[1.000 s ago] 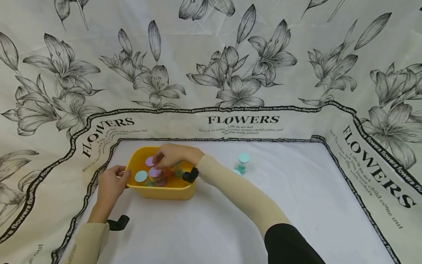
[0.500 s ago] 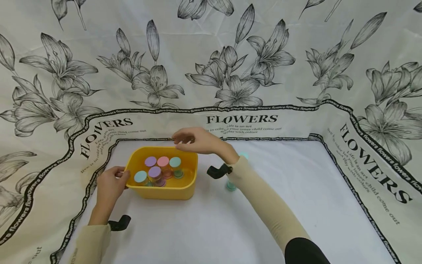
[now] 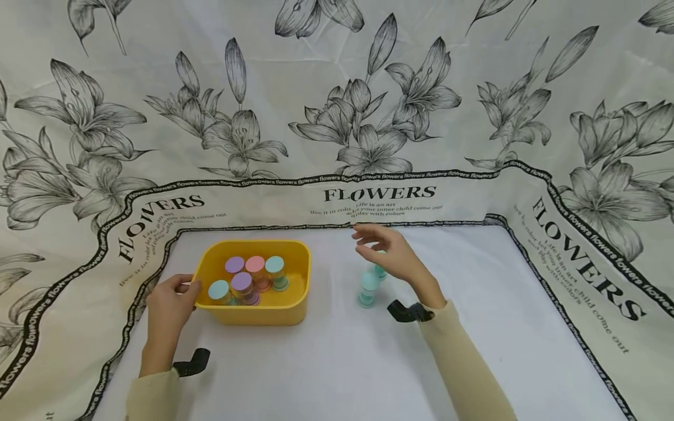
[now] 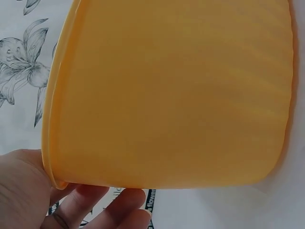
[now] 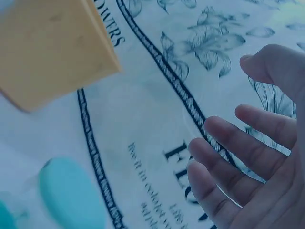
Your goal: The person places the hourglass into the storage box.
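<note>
My left hand (image 3: 171,304) grips the left rim of a yellow plastic bin (image 3: 258,316). In the left wrist view its fingers (image 4: 121,210) curl beside the bin's wall. Several sand timers stand inside, among them a pink-capped timer (image 3: 255,265), a purple-capped timer (image 3: 242,282) and a light-blue-capped timer (image 3: 274,265). My right hand (image 3: 392,251), holding nothing, hovers over the table with its fingers spread. Just below and left of it stands a turquoise sand timer (image 3: 368,283); a second turquoise timer (image 3: 380,272) behind that one is partly hidden by the hand.
A white cloth (image 3: 337,362) covers the table. Behind and at both sides rises a cloth backdrop (image 3: 337,128) printed with flowers and lettering. Black wrist mounts (image 3: 408,311) stick out from both wrists.
My right hand has come out of the bin, leaving a light-blue-capped timer inside, and moved right to above the turquoise timers. The left hand has stayed on the rim.
</note>
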